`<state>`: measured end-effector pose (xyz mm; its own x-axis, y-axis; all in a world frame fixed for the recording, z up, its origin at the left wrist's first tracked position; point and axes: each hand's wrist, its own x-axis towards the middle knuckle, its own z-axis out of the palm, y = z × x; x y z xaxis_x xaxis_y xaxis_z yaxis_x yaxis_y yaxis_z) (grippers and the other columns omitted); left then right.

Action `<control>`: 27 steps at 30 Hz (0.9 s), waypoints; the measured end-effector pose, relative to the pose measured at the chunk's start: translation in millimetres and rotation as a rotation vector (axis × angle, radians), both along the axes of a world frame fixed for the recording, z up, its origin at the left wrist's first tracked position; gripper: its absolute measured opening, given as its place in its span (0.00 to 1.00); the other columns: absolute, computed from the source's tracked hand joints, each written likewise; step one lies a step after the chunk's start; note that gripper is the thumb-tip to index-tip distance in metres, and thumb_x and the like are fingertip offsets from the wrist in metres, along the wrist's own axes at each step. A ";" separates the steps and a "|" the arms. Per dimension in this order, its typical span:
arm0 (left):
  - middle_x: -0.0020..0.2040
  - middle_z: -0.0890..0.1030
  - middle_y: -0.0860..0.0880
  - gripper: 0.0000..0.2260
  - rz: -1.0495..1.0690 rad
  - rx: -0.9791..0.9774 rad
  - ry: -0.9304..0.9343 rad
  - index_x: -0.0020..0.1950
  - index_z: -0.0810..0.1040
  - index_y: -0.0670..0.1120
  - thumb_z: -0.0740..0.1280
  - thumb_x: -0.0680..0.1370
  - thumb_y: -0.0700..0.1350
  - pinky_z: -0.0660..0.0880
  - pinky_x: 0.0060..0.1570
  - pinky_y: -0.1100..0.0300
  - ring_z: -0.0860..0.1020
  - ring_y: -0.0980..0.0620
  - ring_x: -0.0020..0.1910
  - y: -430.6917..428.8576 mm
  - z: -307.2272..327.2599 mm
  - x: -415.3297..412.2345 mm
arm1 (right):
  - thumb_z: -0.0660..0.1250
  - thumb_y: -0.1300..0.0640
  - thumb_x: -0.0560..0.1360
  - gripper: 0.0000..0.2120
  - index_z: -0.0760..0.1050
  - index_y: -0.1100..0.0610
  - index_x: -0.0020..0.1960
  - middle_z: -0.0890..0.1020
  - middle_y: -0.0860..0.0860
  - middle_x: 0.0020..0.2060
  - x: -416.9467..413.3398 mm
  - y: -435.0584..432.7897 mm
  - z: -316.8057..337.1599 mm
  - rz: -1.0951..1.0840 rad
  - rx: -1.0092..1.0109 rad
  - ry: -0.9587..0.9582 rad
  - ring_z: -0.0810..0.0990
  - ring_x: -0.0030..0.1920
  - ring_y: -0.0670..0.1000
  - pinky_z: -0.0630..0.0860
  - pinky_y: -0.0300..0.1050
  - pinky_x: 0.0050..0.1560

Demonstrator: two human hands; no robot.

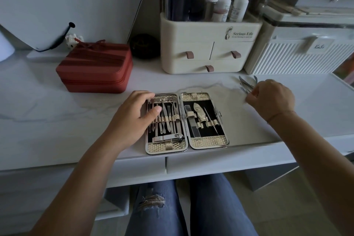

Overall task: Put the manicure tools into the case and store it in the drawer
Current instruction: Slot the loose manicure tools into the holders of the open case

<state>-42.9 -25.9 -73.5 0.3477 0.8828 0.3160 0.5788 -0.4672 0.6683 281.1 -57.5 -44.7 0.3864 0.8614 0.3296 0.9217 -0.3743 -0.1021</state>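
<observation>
Manicure case (208, 142) lies open and flat on the white bench (57, 117), close to the front edge. Its left half is full of silver tools (168, 119), and a nail clipper (168, 138) sits at the bottom. The right half holds only a few. The left hand (132, 119) rests on the left half, its fingers a bit bent and spread. The right hand (272, 97) is off to the right, apart from the case. Its fingers pinch some loose tools (247, 82) lying on the bench; they are blurry, maybe little scissors. A red zip box (93, 69) and a cream organizer (201, 50) with small drawers stand behind.
</observation>
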 end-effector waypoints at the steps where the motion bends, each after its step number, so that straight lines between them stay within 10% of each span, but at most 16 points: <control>1: 0.61 0.70 0.57 0.18 -0.002 0.000 -0.001 0.66 0.72 0.47 0.64 0.77 0.50 0.60 0.59 0.68 0.68 0.62 0.61 0.3 -0.2 0.0 | 0.64 0.56 0.71 0.09 0.77 0.62 0.37 0.76 0.56 0.35 -0.2 -1.0 0.6 0.008 0.037 0.017 0.72 0.34 0.57 0.65 0.45 0.36; 11: 0.62 0.71 0.56 0.19 -0.006 -0.001 0.008 0.66 0.71 0.47 0.64 0.77 0.51 0.60 0.60 0.67 0.68 0.61 0.62 1.1 -1.5 -0.4 | 0.67 0.65 0.71 0.06 0.76 0.57 0.47 0.83 0.48 0.26 -30.8 -2.5 12.6 0.343 -0.009 0.861 0.75 0.23 0.40 0.72 0.32 0.28; 20: 0.60 0.72 0.55 0.17 -0.005 0.006 0.001 0.64 0.73 0.47 0.65 0.77 0.50 0.61 0.60 0.67 0.69 0.60 0.62 2.1 -2.5 -0.6 | 0.60 0.62 0.74 0.09 0.76 0.53 0.50 0.77 0.49 0.30 -50.8 10.1 0.3 0.423 -0.056 0.513 0.71 0.28 0.45 0.69 0.34 0.30; 27: 0.60 0.72 0.55 0.18 -0.006 0.000 -0.003 0.64 0.73 0.47 0.65 0.77 0.50 0.62 0.60 0.67 0.69 0.60 0.62 2.8 -1.7 0.3 | 0.64 0.42 0.73 0.19 0.80 0.59 0.44 0.76 0.47 0.30 -70.1 36.3 5.4 0.374 -0.091 0.516 0.71 0.30 0.43 0.70 0.40 0.34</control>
